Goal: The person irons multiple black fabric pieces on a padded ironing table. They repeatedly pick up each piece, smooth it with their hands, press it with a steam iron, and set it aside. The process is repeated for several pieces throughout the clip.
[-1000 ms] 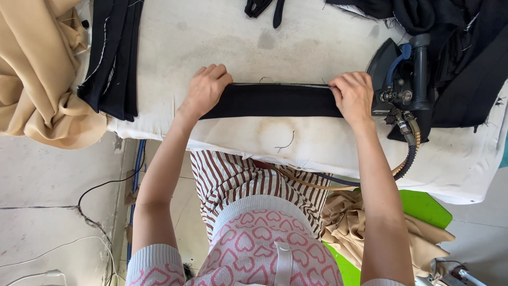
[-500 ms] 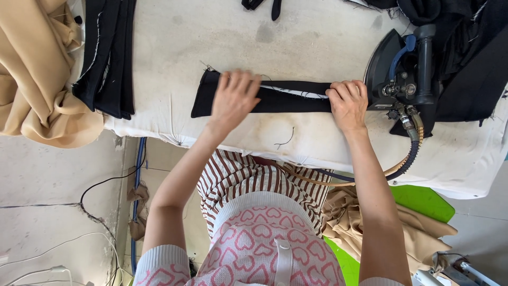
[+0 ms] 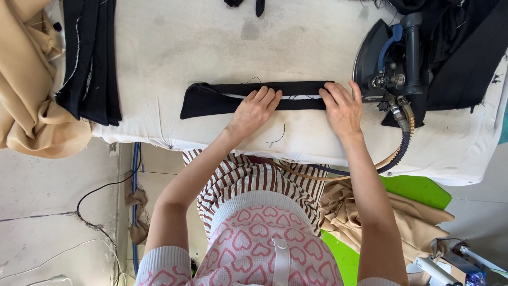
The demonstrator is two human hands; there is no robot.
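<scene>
Black fabric strip (image 3: 211, 99): flat on the desk (image 3: 174, 42), long axis running 9 to 3 o'clock. Left hand (image 3: 255, 108) flat, fingers spread, pressing mid-strip. Right hand (image 3: 341, 108) flat on its 3 o'clock end, beside the iron (image 3: 389, 66).

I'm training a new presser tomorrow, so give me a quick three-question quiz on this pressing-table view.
1. True or false: both hands rest on the black fabric strip.
2. Which hand is nearer the steam iron: A) left hand, B) right hand?
3. What lies at the white table's left end?

Key: 1 true. 2 B. 3 A stack of dark fabric pieces, with tan cloth beside it.
</scene>
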